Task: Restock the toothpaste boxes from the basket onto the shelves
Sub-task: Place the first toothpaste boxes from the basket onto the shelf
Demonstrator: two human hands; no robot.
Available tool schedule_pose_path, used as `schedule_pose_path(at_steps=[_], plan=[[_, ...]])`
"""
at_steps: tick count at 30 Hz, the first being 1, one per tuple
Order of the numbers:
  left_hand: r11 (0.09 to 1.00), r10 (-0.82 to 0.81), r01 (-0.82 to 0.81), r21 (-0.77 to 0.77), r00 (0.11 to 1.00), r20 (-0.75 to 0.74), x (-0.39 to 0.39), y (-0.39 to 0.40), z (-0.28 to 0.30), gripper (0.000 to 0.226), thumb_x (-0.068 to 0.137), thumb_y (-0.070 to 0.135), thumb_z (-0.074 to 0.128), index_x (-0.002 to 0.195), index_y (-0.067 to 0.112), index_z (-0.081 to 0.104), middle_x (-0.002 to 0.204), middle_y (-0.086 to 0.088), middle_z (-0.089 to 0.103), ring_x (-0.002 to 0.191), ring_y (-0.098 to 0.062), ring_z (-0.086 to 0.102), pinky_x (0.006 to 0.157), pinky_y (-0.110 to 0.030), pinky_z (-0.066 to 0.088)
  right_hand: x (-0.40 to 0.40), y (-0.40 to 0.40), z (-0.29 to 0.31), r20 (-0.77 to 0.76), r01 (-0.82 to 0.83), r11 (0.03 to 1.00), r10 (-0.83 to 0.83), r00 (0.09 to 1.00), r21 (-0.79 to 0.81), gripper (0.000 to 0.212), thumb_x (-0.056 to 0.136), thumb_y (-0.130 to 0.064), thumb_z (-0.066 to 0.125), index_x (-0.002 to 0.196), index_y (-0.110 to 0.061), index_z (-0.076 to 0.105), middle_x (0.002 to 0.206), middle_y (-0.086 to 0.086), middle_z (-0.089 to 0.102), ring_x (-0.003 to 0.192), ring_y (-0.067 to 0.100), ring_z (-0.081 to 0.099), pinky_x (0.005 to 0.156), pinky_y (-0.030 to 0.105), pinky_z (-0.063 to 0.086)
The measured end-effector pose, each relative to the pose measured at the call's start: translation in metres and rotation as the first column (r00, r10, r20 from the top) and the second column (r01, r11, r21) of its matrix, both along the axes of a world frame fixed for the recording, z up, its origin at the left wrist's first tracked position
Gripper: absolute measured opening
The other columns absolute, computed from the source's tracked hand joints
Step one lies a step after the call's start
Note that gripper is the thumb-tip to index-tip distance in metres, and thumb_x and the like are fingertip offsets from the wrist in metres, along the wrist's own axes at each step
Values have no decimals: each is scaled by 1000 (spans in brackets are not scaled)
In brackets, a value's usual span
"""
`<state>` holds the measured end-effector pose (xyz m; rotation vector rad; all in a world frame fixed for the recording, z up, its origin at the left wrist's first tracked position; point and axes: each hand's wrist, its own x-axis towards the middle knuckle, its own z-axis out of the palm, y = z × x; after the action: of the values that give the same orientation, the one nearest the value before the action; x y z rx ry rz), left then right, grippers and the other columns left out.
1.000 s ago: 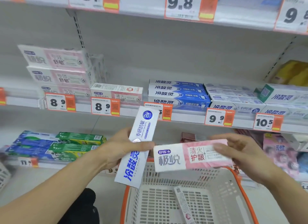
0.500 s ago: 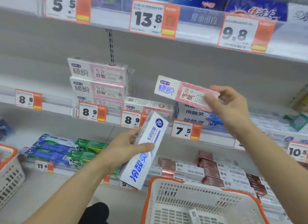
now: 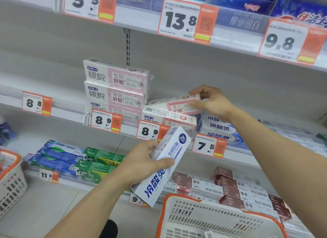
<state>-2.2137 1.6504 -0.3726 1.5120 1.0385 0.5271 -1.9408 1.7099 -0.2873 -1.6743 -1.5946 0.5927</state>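
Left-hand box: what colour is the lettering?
Blue lettering on a white box, gripped by the left hand; shows in the head view, the only view.

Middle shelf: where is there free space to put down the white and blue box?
Bare shelf lies left of the pink stack, behind the 8.8 tag. Right of the stack is crowded: the right hand sets a pink box there.

There is a single view, from a camera worn on the person's head. It faces forward and slightly down at a shop's shelves (image 3: 177, 64), close enough for both forearms to reach in from the bottom edge. The wide lens bends the shelf edges. The upper shelf's price tags (image 3: 184, 19) run along the top, and a basket's rim (image 3: 203, 199) sits at the bottom.
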Motion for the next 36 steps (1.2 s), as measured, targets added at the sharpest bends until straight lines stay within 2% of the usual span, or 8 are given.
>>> schedule_pose_path(at_steps=[3, 11, 14, 17, 22, 28, 33, 36], plan=[[1000, -14, 14, -2, 1000, 10, 5, -1, 0, 40, 77, 29, 86, 111, 26, 65, 98, 7, 76, 82, -13, 75, 84, -44, 60, -2, 5, 4, 71, -36, 998, 40, 997, -57, 31, 82, -14, 81, 109, -18, 68, 106, -1, 71, 89, 8, 68, 68, 11, 52], [999, -37, 37, 13, 999, 16, 16, -7, 2, 38, 79, 29, 84, 111, 26, 64, 98, 9, 76, 80, -10, 75, 81, -37, 61, 3, 1, -6, 373, -88, 974, 163, 914, -209, 13, 86, -24, 77, 98, -26, 72, 106, -6, 71, 99, 19, 67, 94, 38, 54], [996, -81, 81, 31, 997, -9, 17, -8, 2, 42, 79, 33, 83, 115, 28, 62, 101, 10, 75, 82, -9, 74, 81, -35, 60, -1, -15, -4, 481, -73, 995, 98, 871, -69, 8, 92, -27, 68, 97, -31, 72, 110, -6, 68, 100, 14, 64, 94, 42, 53], [985, -162, 163, 60, 987, -17, 19, -10, 5, 46, 78, 35, 85, 118, 31, 62, 103, 10, 75, 84, -8, 74, 81, -36, 61, -13, -56, 5, 285, -152, 988, 143, 948, 10, 8, 93, -29, 69, 101, -29, 73, 102, -10, 73, 96, 6, 67, 88, 34, 55], [933, -357, 358, 32, 934, -30, 36, -22, 14, 42, 80, 25, 84, 117, 26, 64, 102, 3, 76, 84, -16, 75, 72, -34, 61, 1, -128, -2, 245, -286, 901, 373, 895, -327, 47, 79, -41, 82, 124, -37, 66, 119, -17, 68, 101, 4, 65, 85, 27, 55], [911, -368, 378, 162, 925, -91, 63, -35, 16, 40, 75, 35, 85, 110, 30, 67, 104, 13, 74, 95, -6, 69, 88, -28, 56, 60, -202, -9, 135, -88, 987, 106, 985, -136, 28, 79, -42, 78, 106, -37, 75, 90, -14, 74, 71, 11, 63, 75, 39, 54], [991, -100, 79, 111, 974, 203, 114, -43, 22, 49, 71, 29, 81, 115, 16, 67, 103, -5, 76, 95, -25, 72, 73, -26, 60, 112, -248, -18, -153, 245, 964, -228, 962, 106, 22, 79, -36, 76, 101, -33, 77, 82, 6, 74, 71, 15, 63, 71, 37, 51], [969, -131, 92, 228, 978, 164, 160, -52, 34, 51, 71, 34, 80, 117, 21, 64, 107, 1, 75, 96, -19, 71, 78, -32, 60, 133, -255, -10, -125, 347, 909, -327, 937, 229, 23, 82, -32, 78, 105, -31, 75, 85, -20, 74, 73, 3, 65, 66, 27, 53]])
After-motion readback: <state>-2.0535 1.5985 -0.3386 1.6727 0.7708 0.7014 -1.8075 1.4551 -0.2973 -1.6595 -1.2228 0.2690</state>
